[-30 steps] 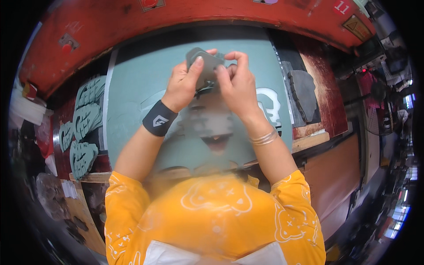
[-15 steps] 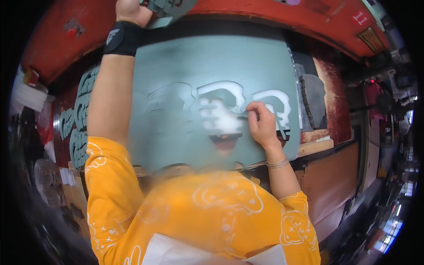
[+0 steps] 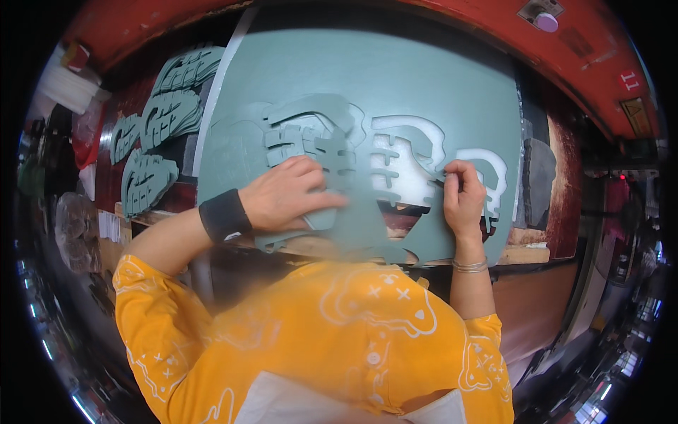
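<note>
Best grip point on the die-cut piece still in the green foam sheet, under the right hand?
Probably the free edge of the cut piece, where the right hand already pinches it at its right side. Come from the near, right side: the pale gaps around it show that it is cut free there. The left hand lies flat on the green sheet, which may steady it.

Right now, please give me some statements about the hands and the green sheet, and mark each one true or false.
1. The left hand rests on a ribbed green cut-out piece lying on the grey-green sheet. True.
2. The right hand holds a knife. False: it pinches the sheet's edge at a white cut-out opening, no tool visible.
3. The left wrist wears a black wristband. True.
4. Loose cut pieces are stacked to the right of the sheet. False: they lie to its left.
5. The sheet is uncut. False: it has shaped openings.
</note>
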A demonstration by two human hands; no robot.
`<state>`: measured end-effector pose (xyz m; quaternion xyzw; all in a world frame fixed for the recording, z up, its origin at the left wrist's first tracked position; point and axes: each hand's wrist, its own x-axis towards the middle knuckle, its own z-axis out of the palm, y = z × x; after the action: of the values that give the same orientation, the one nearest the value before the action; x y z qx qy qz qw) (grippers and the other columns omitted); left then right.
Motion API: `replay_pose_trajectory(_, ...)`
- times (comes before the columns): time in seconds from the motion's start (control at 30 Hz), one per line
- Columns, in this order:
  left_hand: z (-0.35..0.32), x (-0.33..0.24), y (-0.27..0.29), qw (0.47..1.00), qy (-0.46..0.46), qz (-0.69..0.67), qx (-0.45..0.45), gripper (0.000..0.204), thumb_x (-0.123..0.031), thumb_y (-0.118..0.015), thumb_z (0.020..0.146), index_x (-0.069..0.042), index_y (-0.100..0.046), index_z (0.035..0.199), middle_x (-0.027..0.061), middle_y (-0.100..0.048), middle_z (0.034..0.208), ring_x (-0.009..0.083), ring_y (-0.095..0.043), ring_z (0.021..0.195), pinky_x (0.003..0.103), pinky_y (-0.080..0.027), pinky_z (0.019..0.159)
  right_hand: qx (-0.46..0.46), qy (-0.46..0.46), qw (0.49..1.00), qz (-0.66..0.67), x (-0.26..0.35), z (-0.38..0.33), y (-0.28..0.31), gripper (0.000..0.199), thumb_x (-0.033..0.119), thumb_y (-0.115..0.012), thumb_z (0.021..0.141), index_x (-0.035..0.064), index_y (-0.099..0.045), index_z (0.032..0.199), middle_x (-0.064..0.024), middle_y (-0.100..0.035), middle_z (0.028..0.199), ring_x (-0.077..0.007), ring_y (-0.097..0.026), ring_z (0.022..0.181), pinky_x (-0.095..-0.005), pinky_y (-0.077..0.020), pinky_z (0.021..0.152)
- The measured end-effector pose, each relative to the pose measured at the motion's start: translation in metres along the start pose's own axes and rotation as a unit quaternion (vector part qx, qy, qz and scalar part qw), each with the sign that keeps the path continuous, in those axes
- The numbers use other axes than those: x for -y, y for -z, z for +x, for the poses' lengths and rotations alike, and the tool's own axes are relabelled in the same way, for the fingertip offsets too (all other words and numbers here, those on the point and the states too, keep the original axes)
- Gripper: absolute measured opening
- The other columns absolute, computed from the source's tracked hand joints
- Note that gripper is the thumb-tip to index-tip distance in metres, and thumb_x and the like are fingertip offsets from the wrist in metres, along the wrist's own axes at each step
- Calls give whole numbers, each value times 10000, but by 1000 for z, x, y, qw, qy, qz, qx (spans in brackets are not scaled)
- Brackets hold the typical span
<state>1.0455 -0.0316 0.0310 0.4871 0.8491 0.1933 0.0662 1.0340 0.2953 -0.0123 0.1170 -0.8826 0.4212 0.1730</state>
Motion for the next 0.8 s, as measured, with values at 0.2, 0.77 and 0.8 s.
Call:
replay_pose_trajectory(0.2,9,11,9,995,-51,81,15,470,-139,-561,770,-215,-529,1233,48,-480,866,245,-505,929,354,-420,877,-6,-8,1000,-9,2,-1,0,88,-1,-531,841,23,-587,904,-99,-609,728,-208,-578,611,-297,-454,574)
replay_pose_trajectory(0.77,4,14,-5,985,-105,126,-48,452,-125,-568,763,-184,-544,1211,56,-480,838,236,-515,832,318,-487,706,-40,-3,999,-24,17,-10,-12,166,42,-588,798,24,-601,962,-116,-579,921,-267,-558,861,-342,-461,767)
replay_pose_trajectory(0.8,5,12,-4,984,-110,136,-41,461,-122,-566,766,-187,-535,1221,56,-479,847,235,-513,832,319,-488,699,-42,-2,999,-35,20,-11,-12,174,53,-599,788,29,-604,960,-118,-582,952,-280,-545,906,-359,-451,799)
